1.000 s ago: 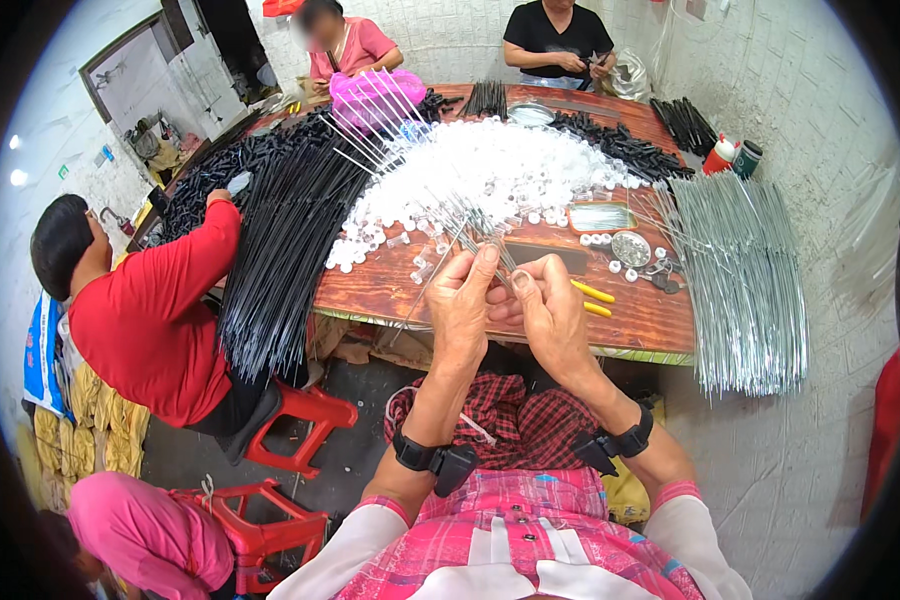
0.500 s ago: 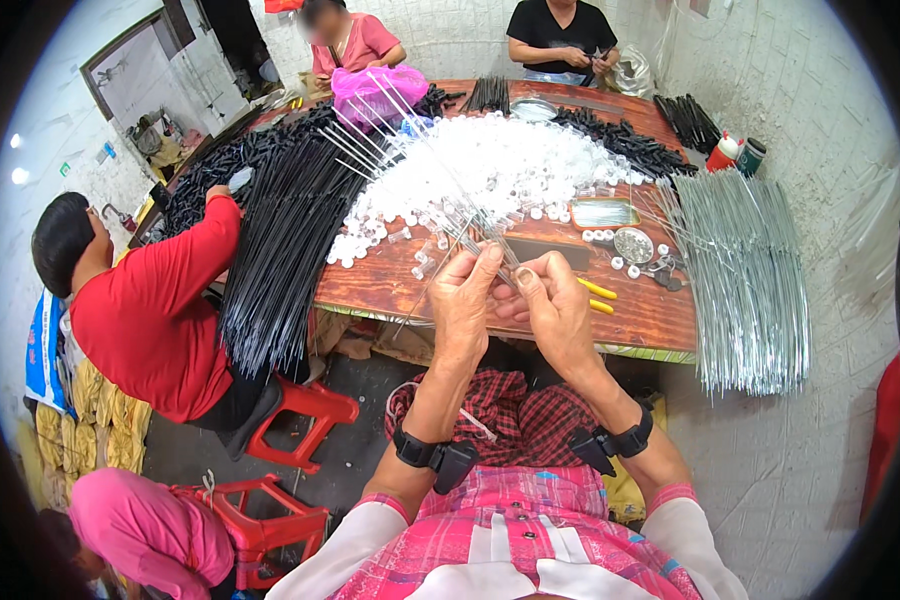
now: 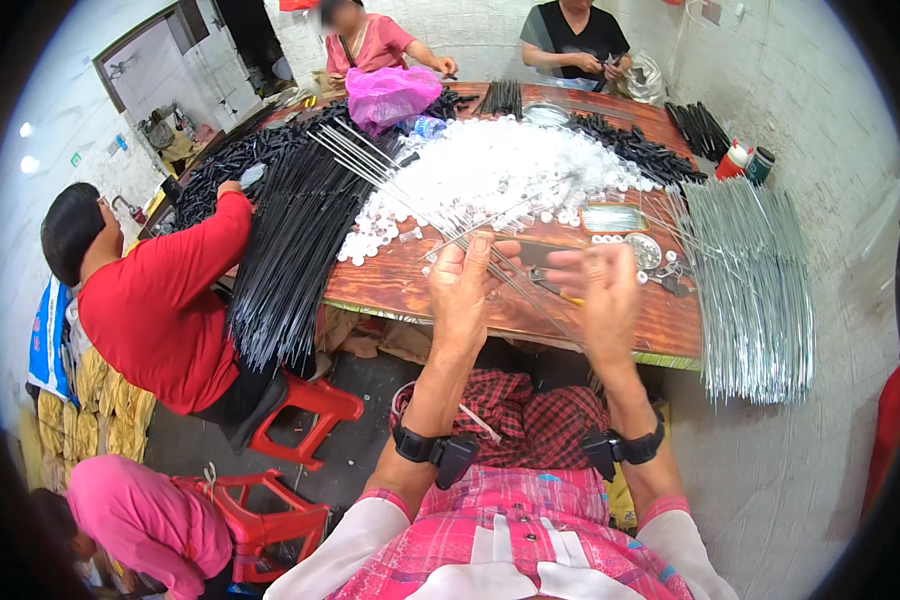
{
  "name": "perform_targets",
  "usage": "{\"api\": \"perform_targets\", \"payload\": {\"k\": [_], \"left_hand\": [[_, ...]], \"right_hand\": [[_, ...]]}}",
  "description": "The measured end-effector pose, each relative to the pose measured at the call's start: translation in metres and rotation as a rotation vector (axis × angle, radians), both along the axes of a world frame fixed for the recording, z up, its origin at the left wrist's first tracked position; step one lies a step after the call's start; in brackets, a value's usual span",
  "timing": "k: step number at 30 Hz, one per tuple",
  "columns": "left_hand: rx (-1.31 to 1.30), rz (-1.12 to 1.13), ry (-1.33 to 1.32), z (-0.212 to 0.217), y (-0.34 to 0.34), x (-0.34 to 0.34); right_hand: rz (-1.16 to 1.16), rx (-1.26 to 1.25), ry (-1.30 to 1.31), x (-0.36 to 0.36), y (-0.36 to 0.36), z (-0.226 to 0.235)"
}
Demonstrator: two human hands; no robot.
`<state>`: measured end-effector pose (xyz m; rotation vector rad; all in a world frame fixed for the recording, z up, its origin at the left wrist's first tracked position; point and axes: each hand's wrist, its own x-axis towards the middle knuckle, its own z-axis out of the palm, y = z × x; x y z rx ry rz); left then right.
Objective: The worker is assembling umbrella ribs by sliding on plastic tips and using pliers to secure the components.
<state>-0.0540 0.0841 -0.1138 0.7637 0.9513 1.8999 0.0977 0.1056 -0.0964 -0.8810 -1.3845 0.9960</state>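
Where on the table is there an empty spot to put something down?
Bare wood shows along the near edge of the table, between the black rods and the left hand, and a smaller strip right of the right hand. The middle is crowded with white pieces; silver rods cover the right end.

Left forearm: rises from the lower edge, bare above a rolled white cuff, with a black wrist strap well below the hand.
Left hand (image 3: 462,290): raised upright, back toward the camera, fingers curled inward and thumb tucked across in a pinch.
Right forearm: climbs beside the left one, also bare, with a matching black strap at the wrist.
Right hand (image 3: 602,292): level with the left hand and apart from it, blurred, fingers loosely spread and bent toward the left hand; whether it grips anything cannot be told.
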Motion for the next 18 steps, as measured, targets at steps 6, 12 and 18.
{"api": "perform_targets", "payload": {"k": [6, 12, 18], "left_hand": [[0.087, 0.056, 0.535, 0.022, -0.019, -0.012], [0.125, 0.361, 1.153, 0.046, -0.031, -0.047], [0.127, 0.316, 0.934, 0.048, -0.038, -0.054]], "right_hand": [[-0.110, 0.079, 0.131, 0.048, 0.004, 0.011], [-0.098, 0.049, 0.108, 0.068, -0.007, 0.003], [-0.104, 0.025, 0.155, 0.077, -0.014, 0.000]]}}
